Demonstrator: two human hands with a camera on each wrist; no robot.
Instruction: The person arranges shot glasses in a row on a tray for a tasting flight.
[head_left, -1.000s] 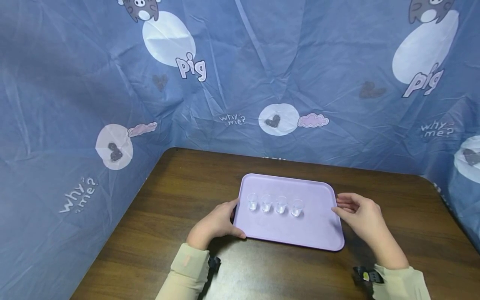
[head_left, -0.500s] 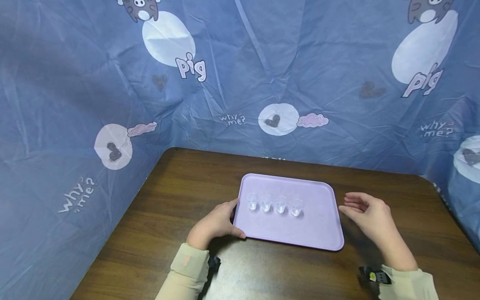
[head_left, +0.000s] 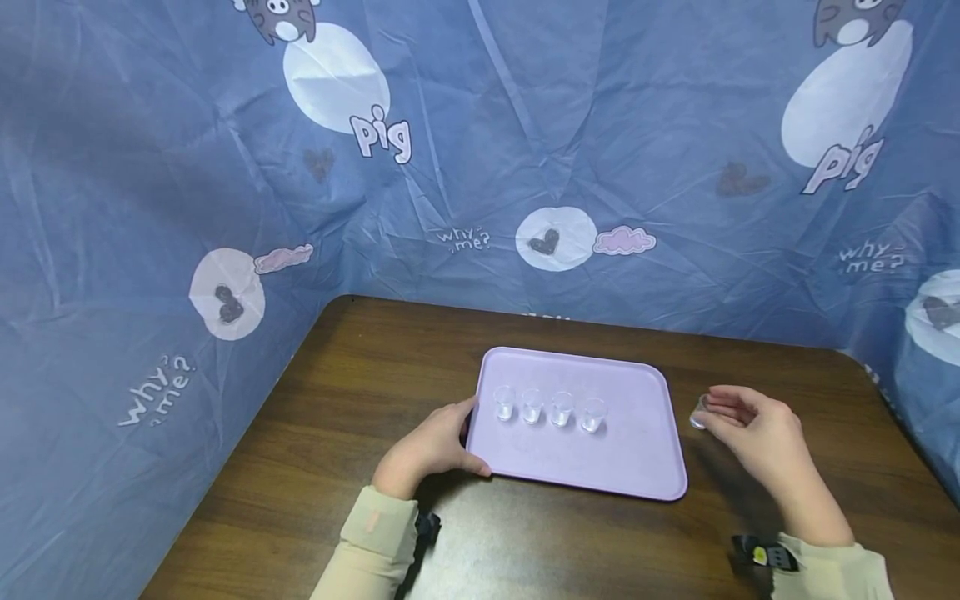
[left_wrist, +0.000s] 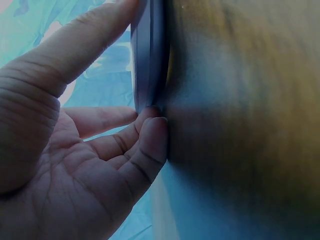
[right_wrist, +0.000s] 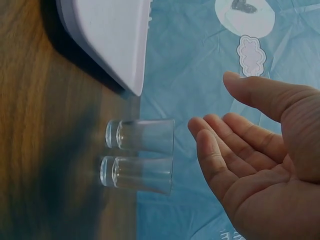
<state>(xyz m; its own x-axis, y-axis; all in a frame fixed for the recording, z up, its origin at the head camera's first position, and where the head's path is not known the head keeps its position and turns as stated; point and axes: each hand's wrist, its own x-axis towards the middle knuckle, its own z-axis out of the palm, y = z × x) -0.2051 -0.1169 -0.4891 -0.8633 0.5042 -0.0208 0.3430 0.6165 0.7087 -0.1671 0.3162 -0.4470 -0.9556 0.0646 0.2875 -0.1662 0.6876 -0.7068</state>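
Observation:
A lilac tray lies on the table with several clear shot glasses lined up on its left half. My left hand grips the tray's front left corner, thumb at the front rim and fingers at the left side; the left wrist view shows the fingers curled against the underside of the rim. Right of the tray, my right hand hovers with loosely bent fingers beside a shot glass. In the right wrist view two shot glasses stand upright on the table, apart from the open right hand.
The brown wooden table has a rounded back edge. A blue printed curtain hangs behind it and along the sides. Black straps with small devices are on both wrists.
My right hand has moved away from the tray's right edge, further to the right, and a shot glass now shows beside its fingers. The left hand and the tray have stayed in place.

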